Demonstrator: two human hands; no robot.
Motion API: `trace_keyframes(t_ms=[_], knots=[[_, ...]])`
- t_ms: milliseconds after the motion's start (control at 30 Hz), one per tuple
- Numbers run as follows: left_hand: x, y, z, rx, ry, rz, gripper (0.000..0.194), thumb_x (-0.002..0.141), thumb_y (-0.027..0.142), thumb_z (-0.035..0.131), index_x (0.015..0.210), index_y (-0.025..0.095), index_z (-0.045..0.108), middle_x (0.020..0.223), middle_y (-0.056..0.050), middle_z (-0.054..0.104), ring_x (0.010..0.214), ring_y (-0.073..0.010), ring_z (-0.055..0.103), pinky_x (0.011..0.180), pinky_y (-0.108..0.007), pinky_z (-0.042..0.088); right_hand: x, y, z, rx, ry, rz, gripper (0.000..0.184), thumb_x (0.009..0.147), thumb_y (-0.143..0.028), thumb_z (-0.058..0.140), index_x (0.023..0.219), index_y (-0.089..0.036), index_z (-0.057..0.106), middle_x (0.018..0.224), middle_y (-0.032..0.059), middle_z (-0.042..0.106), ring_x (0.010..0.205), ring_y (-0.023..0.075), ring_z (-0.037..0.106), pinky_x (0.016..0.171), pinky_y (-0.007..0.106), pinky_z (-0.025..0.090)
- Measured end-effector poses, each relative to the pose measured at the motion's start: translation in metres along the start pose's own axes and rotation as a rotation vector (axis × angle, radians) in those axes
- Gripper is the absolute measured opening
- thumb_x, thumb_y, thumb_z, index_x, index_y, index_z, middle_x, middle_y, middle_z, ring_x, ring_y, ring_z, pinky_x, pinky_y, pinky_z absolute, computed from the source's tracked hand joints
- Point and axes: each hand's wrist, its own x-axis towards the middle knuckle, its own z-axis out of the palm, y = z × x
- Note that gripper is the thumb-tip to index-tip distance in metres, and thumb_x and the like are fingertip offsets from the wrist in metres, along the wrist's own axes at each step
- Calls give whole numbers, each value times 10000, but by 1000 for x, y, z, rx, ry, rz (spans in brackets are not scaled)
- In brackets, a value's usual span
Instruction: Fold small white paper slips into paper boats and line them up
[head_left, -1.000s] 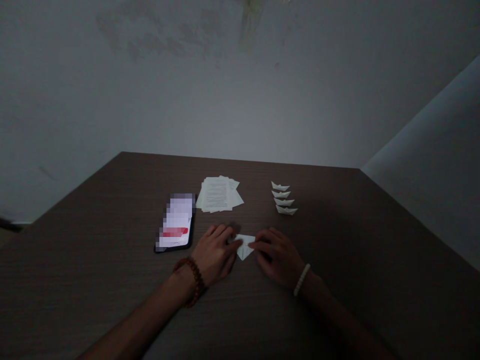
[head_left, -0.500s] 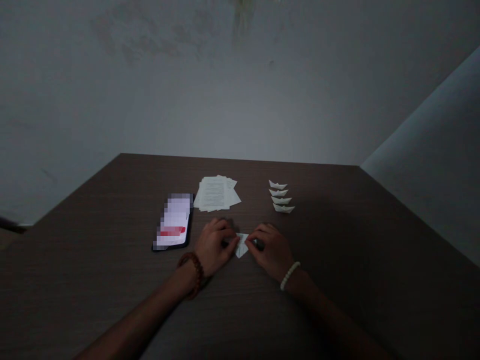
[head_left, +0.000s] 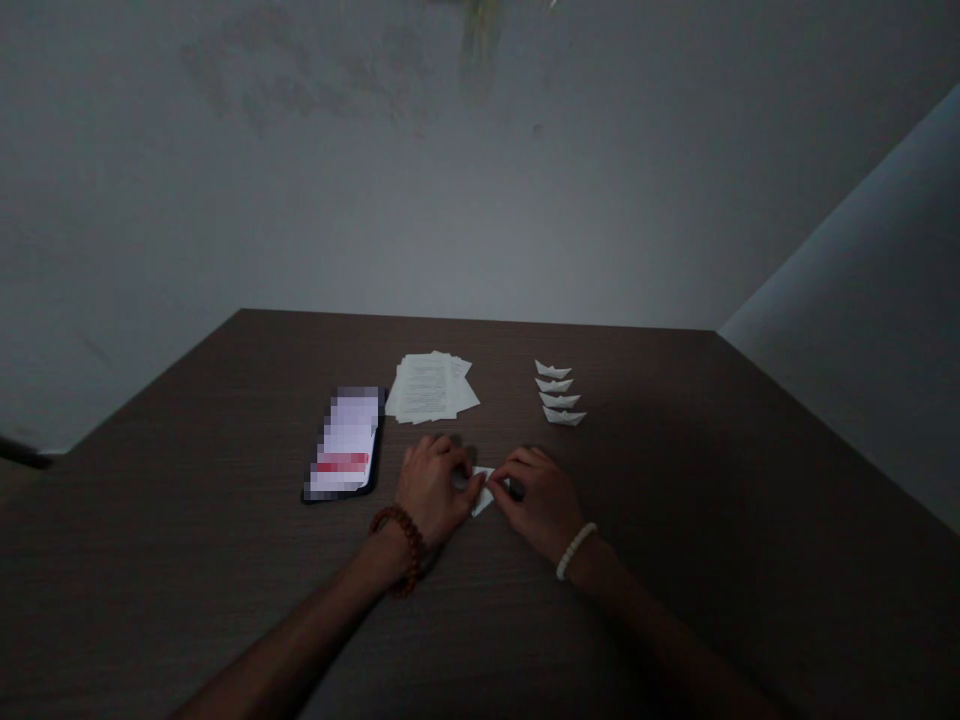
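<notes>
A small folded piece of white paper (head_left: 482,502) lies on the table between my two hands, its lower end coming to a point. My left hand (head_left: 437,492), with a brown bead bracelet at the wrist, has its thumb on the paper's left side and its fingers curled. From the right, my right hand (head_left: 541,500) pinches the paper's edge between thumb and fingertips; a pale bead bracelet circles that wrist. The fingers partly cover the paper, so its exact folds are hidden.
Several folded paper boats (head_left: 562,416) stand in a column beyond my right hand. A loose stack of printed sheets (head_left: 427,388) lies beyond my left hand. A phone (head_left: 345,440) with a lit, blurred screen is on the left. The brown table (head_left: 637,450) meets a wall behind.
My left hand has shifted slightly to the right, its thumb now covering more of the paper and nearer my right fingertips. The right hand has barely moved.
</notes>
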Motion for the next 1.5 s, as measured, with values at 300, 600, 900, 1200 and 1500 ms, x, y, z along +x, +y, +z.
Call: trace_keyframes(t_ms=[300,600,900,1200,1500], knots=[[-6,-10,-3,-8,28,5,99,764,275,629,704,198,643,811,-47,597,868,-256,509,738,-386,394,0,-1,-1,12,-5,11,64,811,-202,645,749,-200,661,800,21,615,814,168,548,768,292,426],[-9,-18,-8,-12,29,-17,102,768,270,606,706,192,630,825,-51,596,878,-262,510,770,-415,399,-1,-2,-2,17,-4,21,57,806,-195,650,750,-200,656,821,24,623,824,173,551,767,297,436],[-6,-30,-15,-61,1,-7,54,745,168,603,736,197,648,814,-47,606,858,-247,527,768,-408,426,-1,0,-1,-8,-14,18,64,825,-220,637,764,-209,653,825,22,620,827,171,552,773,302,441],[-8,-29,-15,-63,28,46,69,774,189,586,751,189,651,803,-50,604,851,-241,530,773,-409,434,-1,-4,-5,-36,-40,-59,75,852,-183,593,812,-196,656,845,35,602,846,179,526,780,307,432],[-8,-30,-11,-41,40,67,63,779,250,629,774,193,656,806,-45,595,842,-232,520,741,-377,425,1,-6,-8,-183,-210,-257,383,839,-80,546,1127,-317,634,970,44,545,876,195,463,740,317,377]])
